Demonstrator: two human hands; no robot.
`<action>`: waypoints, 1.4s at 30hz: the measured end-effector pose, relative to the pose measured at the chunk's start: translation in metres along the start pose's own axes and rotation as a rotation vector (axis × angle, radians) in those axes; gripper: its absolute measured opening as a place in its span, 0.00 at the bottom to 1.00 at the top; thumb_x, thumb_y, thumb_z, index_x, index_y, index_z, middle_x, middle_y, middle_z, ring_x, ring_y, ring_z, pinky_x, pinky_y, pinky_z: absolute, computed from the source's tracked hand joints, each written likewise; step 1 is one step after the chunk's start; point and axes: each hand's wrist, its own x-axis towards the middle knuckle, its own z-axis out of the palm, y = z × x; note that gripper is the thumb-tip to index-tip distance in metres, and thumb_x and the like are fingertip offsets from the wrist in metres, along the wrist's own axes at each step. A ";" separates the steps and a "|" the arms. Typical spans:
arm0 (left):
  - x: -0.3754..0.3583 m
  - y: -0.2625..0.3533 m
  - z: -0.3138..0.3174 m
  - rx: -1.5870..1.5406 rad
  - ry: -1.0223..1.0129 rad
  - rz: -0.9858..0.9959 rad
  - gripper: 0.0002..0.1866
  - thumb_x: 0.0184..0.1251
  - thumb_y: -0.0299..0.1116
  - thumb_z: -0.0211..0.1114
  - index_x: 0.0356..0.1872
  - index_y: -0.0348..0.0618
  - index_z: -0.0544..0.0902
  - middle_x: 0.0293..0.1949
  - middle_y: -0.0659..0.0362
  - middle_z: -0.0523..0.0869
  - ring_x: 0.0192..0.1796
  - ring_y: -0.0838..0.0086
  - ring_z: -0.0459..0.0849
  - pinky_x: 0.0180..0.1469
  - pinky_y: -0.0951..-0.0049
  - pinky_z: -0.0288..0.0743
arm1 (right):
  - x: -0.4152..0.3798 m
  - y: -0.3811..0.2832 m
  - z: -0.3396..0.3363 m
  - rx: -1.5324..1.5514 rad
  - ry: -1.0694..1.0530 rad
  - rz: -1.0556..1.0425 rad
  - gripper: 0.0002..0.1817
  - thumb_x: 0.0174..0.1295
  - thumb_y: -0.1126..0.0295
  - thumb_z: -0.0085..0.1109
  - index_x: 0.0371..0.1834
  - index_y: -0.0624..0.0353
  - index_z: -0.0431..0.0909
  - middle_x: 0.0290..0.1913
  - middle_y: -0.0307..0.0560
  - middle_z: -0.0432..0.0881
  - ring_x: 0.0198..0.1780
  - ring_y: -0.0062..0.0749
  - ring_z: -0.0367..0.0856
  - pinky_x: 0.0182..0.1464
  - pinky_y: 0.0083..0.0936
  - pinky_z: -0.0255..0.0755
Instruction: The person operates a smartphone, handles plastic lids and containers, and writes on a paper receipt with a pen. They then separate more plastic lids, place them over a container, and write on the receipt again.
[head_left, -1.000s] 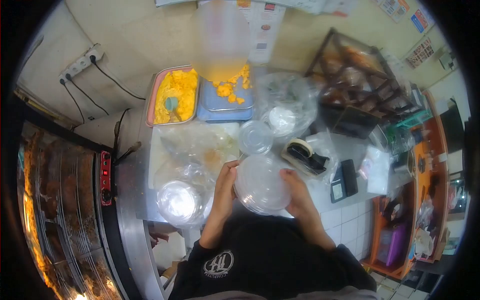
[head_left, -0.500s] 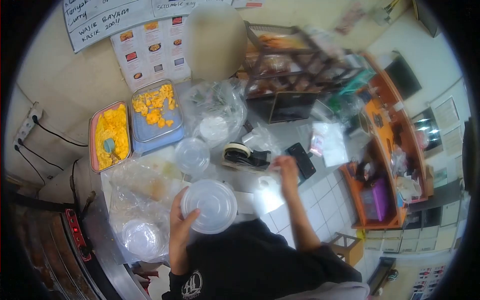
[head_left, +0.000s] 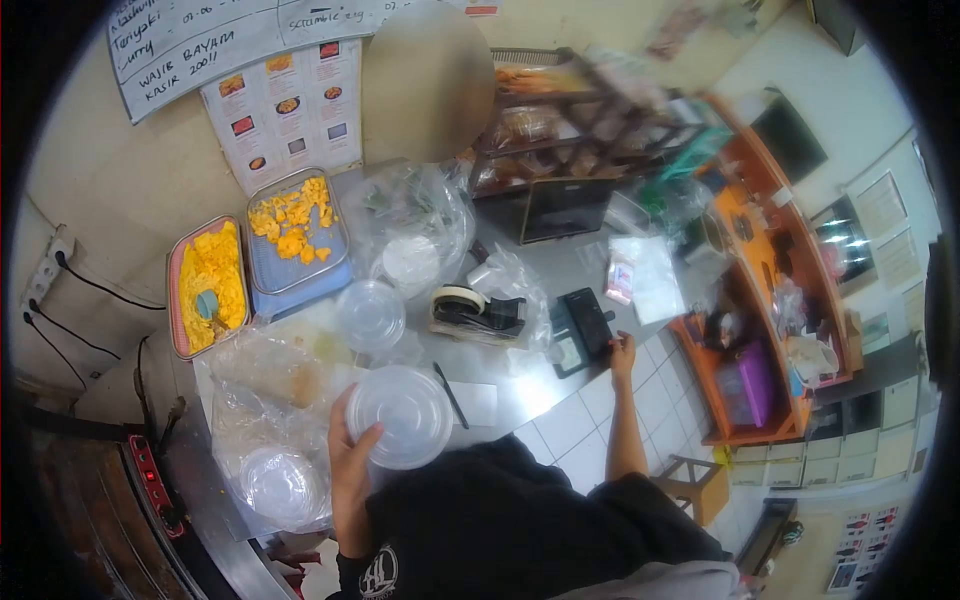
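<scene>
The left hand (head_left: pixel 352 448) gripped a plastic tub (head_left: pixel 402 416); the right hand (head_left: pixel 623 356) had shifted to the phone's (head_left: pixel 588 320) edge, its grip hard to tell.

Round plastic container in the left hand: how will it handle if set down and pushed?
The round plastic container is probably light for its size: the left hand alone supports it from one side. Likely slides easily, given its smooth, shiny look. Could roll if tipped on edge, its outline being circular.
</scene>
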 end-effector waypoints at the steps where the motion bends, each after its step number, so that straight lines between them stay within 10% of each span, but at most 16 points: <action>1: 0.001 0.000 0.000 0.001 -0.004 -0.001 0.32 0.50 0.23 0.62 0.61 0.35 0.64 0.56 0.53 0.71 0.59 0.68 0.69 0.62 0.70 0.59 | -0.004 0.000 0.001 0.000 0.004 0.002 0.14 0.59 0.70 0.54 0.46 0.65 0.74 0.40 0.50 0.75 0.39 0.28 0.75 0.42 0.25 0.69; 25: 0.130 -0.018 0.022 -0.270 0.240 -0.010 0.37 0.65 0.36 0.56 0.69 0.42 0.46 0.65 0.51 0.59 0.63 0.63 0.64 0.58 0.60 0.65 | -0.020 0.007 0.008 0.058 0.018 0.021 0.24 0.44 0.63 0.73 0.41 0.63 0.74 0.38 0.46 0.71 0.37 0.29 0.71 0.40 0.27 0.69; 42: 0.127 -0.062 0.007 0.334 0.202 0.085 0.38 0.64 0.34 0.57 0.68 0.34 0.45 0.70 0.48 0.47 0.71 0.62 0.49 0.69 0.67 0.46 | -0.018 -0.014 0.011 0.163 0.086 0.112 0.10 0.62 0.64 0.51 0.33 0.60 0.75 0.28 0.37 0.74 0.31 0.19 0.69 0.37 0.15 0.61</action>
